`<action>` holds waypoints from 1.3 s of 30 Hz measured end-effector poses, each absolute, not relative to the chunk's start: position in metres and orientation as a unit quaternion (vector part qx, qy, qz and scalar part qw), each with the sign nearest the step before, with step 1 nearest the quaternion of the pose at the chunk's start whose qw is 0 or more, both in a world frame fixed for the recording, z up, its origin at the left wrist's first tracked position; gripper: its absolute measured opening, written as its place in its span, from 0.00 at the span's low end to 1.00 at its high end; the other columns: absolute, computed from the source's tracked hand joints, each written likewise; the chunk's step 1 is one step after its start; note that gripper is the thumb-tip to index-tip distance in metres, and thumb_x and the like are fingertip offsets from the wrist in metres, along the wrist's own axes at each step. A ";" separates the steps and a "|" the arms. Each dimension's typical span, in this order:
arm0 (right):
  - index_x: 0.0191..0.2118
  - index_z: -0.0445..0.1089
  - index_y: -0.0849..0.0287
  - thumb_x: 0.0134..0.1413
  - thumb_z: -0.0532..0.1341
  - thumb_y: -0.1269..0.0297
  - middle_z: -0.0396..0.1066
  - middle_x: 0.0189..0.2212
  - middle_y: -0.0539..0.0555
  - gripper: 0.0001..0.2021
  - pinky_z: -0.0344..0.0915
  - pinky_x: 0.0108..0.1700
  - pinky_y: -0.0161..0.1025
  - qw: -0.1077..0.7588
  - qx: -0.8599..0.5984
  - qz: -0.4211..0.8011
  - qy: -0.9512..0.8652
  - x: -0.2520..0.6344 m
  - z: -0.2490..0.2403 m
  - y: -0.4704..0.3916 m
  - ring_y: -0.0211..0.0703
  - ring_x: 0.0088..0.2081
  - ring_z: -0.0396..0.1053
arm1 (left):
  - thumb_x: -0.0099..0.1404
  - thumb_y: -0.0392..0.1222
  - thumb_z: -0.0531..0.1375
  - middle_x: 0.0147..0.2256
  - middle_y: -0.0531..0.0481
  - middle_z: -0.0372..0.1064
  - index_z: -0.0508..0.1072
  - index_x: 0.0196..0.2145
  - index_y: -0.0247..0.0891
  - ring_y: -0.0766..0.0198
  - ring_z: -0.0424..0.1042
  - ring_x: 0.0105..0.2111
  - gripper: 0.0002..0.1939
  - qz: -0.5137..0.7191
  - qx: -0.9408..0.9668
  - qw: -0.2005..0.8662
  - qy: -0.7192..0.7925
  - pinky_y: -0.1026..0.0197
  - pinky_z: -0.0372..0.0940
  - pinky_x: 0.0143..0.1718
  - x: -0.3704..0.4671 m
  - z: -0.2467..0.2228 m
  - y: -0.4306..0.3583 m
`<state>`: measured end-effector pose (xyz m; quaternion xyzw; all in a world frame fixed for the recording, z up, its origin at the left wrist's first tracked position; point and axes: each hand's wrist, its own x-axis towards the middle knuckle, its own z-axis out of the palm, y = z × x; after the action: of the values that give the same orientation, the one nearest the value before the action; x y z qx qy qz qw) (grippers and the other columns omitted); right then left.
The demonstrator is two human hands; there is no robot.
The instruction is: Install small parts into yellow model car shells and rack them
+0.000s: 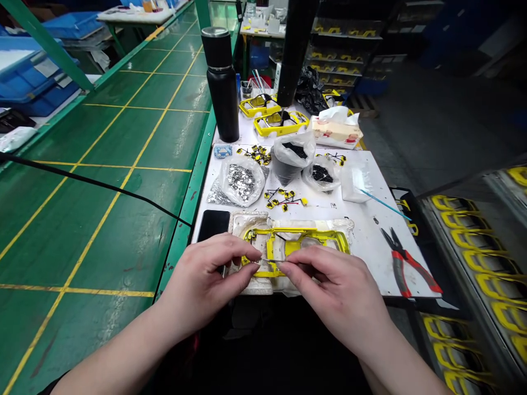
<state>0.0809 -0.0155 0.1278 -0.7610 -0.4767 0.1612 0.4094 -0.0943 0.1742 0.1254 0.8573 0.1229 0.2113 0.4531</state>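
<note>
My left hand (218, 269) and my right hand (329, 280) face each other over a yellow plastic frame (343, 241). The fingertips of both are pinched together. Between them runs a thin metal piece (269, 260), its right end in my right fingers. Something tiny sits at the left fingertips, too small to make out. The frame lies in a worn off-white holder (247, 218), partly covered by my hands. Behind it lie several small yellow-and-black parts with wires (284, 198).
Open plastic bags hold silvery metal pieces (242, 181) and small black parts (321, 174). Red-handled pliers (405, 263) lie at the right edge, a phone (213, 224) at the left. A black bottle (222, 93) stands farther back, beside a green conveyor (123, 219).
</note>
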 end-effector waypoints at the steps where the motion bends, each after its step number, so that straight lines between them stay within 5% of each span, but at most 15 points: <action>1: 0.43 0.82 0.50 0.74 0.70 0.62 0.84 0.38 0.45 0.04 0.70 0.43 0.39 0.402 -0.765 0.162 -0.477 0.082 0.126 -0.014 0.40 0.39 0.80 | 0.75 0.36 0.71 0.45 0.50 0.84 0.84 0.51 0.44 0.64 0.80 0.39 0.09 0.214 0.863 0.439 0.131 0.63 0.75 0.42 -0.095 0.124 0.176; 8: 0.43 0.84 0.50 0.76 0.67 0.55 0.86 0.41 0.48 0.09 0.70 0.47 0.43 0.317 -0.809 0.153 -0.471 0.098 0.107 0.010 0.47 0.43 0.82 | 0.77 0.43 0.67 0.39 0.51 0.79 0.82 0.49 0.41 0.63 0.74 0.33 0.06 0.204 0.888 0.346 0.222 0.59 0.71 0.38 -0.097 0.110 0.197; 13: 0.41 0.84 0.51 0.76 0.66 0.53 0.85 0.38 0.49 0.12 0.67 0.42 0.43 0.257 -0.821 0.138 -0.490 0.102 0.100 0.022 0.48 0.39 0.80 | 0.78 0.41 0.66 0.45 0.47 0.82 0.82 0.49 0.41 0.58 0.81 0.43 0.05 0.183 0.901 0.339 0.201 0.58 0.74 0.45 -0.097 0.094 0.198; 39: 0.38 0.82 0.53 0.76 0.68 0.56 0.82 0.34 0.47 0.12 0.59 0.39 0.42 0.216 -0.828 0.110 -0.505 0.097 0.098 0.033 0.45 0.37 0.77 | 0.80 0.39 0.66 0.48 0.48 0.82 0.83 0.50 0.41 0.58 0.82 0.47 0.05 0.205 0.928 0.265 0.164 0.57 0.75 0.50 -0.096 0.084 0.185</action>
<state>0.0966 0.0334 0.0977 -0.8282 -0.5054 0.1101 0.2159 -0.0959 0.1853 0.0839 0.9279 0.1643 0.2047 0.2647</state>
